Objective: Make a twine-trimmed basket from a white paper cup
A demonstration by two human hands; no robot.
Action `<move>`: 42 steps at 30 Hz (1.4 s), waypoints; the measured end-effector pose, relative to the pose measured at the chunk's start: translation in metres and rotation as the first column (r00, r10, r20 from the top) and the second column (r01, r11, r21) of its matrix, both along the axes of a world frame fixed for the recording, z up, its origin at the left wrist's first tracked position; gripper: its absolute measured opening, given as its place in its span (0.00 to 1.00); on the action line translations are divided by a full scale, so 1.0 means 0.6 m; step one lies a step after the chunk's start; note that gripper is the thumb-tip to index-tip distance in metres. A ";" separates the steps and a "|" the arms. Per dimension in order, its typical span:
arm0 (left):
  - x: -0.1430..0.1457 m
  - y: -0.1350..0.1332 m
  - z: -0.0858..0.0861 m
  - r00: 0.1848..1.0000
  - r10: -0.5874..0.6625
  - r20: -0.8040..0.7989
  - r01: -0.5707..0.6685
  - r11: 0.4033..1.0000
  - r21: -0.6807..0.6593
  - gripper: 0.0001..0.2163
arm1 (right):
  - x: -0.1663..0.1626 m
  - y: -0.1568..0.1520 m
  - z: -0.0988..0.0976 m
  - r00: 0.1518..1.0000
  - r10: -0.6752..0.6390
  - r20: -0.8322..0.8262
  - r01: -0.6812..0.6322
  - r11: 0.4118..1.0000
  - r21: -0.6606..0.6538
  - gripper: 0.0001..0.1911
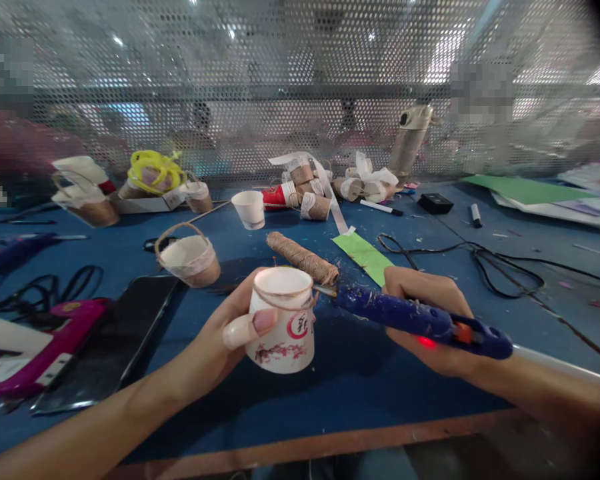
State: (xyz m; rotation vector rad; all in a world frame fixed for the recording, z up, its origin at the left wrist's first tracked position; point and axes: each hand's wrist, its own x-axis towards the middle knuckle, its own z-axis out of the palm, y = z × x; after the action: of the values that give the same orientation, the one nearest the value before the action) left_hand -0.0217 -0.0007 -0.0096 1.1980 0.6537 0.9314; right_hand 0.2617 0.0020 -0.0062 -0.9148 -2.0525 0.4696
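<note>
My left hand (247, 313) is closed round a white paper cup (283, 340) with a red print and pink blossoms. A strand of twine runs round the cup just below its rim. In my right hand (425, 300) is a blue hot glue gun (395, 310), a red light glowing on its underside. The gun's nozzle points left and meets the cup's right side near the twine; whether it touches cannot be made out. Behind the cup lies a roll of brown twine (303, 257). A twine-wrapped cup with a handle (190, 260) stands to the left.
A black phone (110, 340) and a magenta device (65, 333) lie at left, near another glue gun (20, 257). Plain and wrapped cups (250, 208) stand toward the perforated metal screen (280, 93). Green paper (363, 257) and black cable (500, 267) lie at right.
</note>
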 end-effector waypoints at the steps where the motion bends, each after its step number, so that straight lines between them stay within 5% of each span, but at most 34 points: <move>1: 0.000 0.001 -0.001 1.000 -0.003 0.005 0.003 1.000 0.000 0.20 | 0.000 0.000 0.000 1.000 -0.008 -0.002 0.008 1.000 -0.004 0.16; 10: 0.008 0.002 -0.001 0.997 0.033 -0.067 -0.037 0.997 -0.065 0.21 | -0.021 0.002 0.007 0.976 -0.127 -0.180 0.118 0.991 -0.060 0.07; 12: 0.012 0.002 -0.002 0.997 0.039 -0.069 -0.044 0.997 -0.064 0.20 | -0.029 0.006 0.002 0.969 -0.084 -0.232 0.067 0.994 -0.082 0.05; 17: 0.022 0.000 -0.003 0.992 0.075 -0.096 -0.081 0.995 -0.053 0.19 | -0.045 0.013 -0.018 0.922 0.025 -0.386 -0.118 0.969 -0.217 0.23; 21: 0.026 0.002 -0.006 0.990 0.099 -0.103 -0.106 0.993 -0.061 0.19 | -0.052 0.011 -0.025 0.875 0.054 -0.481 -0.253 0.898 -0.359 0.23; 25: 0.029 0.007 -0.006 0.982 0.133 -0.132 -0.141 0.989 -0.053 0.19 | -0.052 0.006 -0.023 0.859 -0.008 -0.512 -0.243 0.874 -0.421 0.20; 31: 0.027 0.008 -0.007 0.972 0.153 -0.177 -0.152 0.988 0.021 0.15 | -0.043 0.005 -0.019 0.909 -0.014 -0.416 -0.136 0.934 -0.329 0.11; 42: 0.025 0.003 -0.001 0.969 0.159 -0.190 -0.145 0.986 0.088 0.21 | -0.038 0.000 -0.009 0.935 -0.101 -0.340 0.029 0.977 -0.209 0.11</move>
State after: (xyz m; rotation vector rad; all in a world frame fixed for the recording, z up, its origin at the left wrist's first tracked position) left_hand -0.0069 0.0008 -0.0102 1.3309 0.8860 0.9792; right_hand 0.2388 0.0019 -0.0118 -0.9387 -1.6670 0.7583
